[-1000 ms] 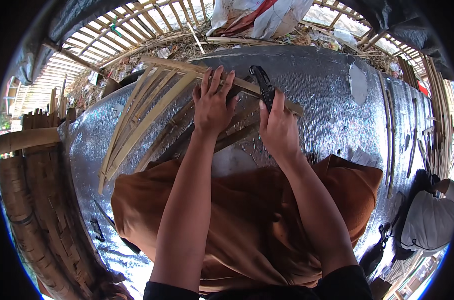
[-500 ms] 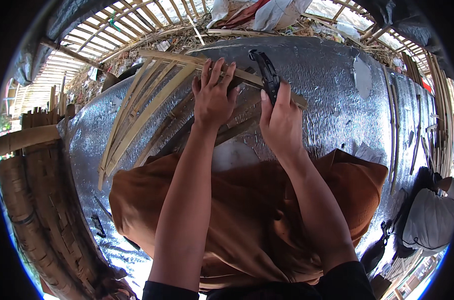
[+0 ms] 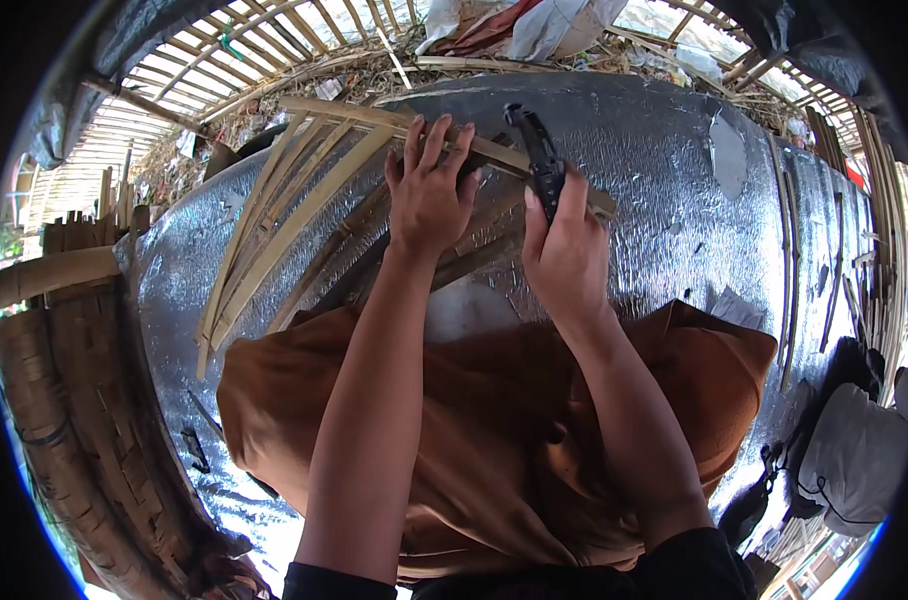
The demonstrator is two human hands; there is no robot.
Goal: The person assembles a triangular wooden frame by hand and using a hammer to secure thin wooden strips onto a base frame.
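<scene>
My left hand (image 3: 430,195) lies with its fingers spread over bamboo strips (image 3: 319,190) that fan out to the left. Its fingertips rest on a flat strip running crosswise (image 3: 499,155). In my right hand (image 3: 571,245) I grip a black tool (image 3: 541,150) with a slim body and a short hooked head pointing up and away; its exact kind is unclear. The right end of the crosswise strip passes behind the tool and my right fingers. Darker bamboo pieces (image 3: 339,235) lie under the lighter strips, partly hidden by my left arm.
A silvery foil sheet (image 3: 664,180) covers the surface beneath. Brown cloth (image 3: 494,420) drapes over my lap. Thick bamboo pieces (image 3: 84,420) stand at the left; a grey bag (image 3: 854,450) sits at the right beside thin bamboo sticks (image 3: 789,260). Behind is a slatted bamboo fence (image 3: 244,55).
My right hand and the black tool have shifted slightly to the right and nearer to me. The left hand and the strips stay almost where they were.
</scene>
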